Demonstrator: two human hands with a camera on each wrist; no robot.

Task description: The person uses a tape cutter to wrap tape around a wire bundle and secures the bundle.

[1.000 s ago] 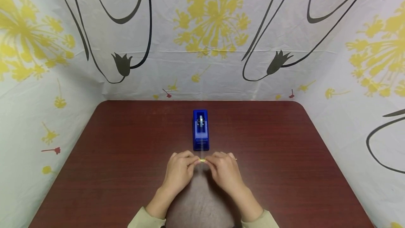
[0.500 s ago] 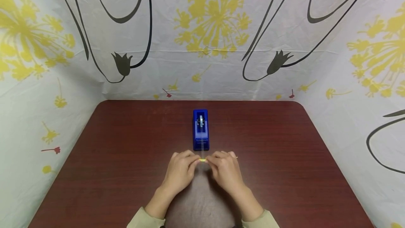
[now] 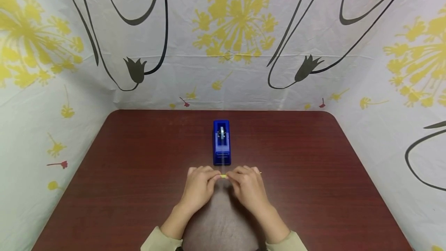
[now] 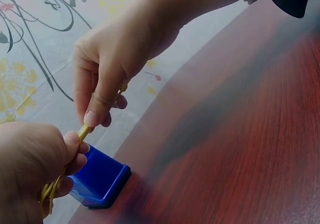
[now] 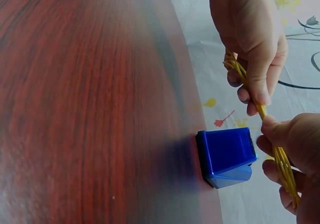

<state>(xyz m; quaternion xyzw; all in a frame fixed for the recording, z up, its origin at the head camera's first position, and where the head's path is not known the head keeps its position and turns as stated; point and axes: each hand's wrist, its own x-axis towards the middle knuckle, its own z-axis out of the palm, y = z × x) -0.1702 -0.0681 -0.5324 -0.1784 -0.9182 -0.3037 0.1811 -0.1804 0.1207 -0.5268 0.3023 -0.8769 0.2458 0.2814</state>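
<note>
Both hands meet just in front of the blue tape dispenser in the head view. Between them stretches a short bundle of thin yellow strands. My left hand pinches one side with thumb and fingers; my right hand pinches the other, fingertips close together. In the left wrist view, loose strands of the bundle trail under the left hand. The right wrist view shows the yellow strands running along below the right hand. Each hand's curled fingers hide part of the bundle.
A dark red wood-grain table lies under the hands. Behind it and at both sides hangs a white cloth with yellow and grey flower prints. The dispenser's toothed cutting edge faces the hands.
</note>
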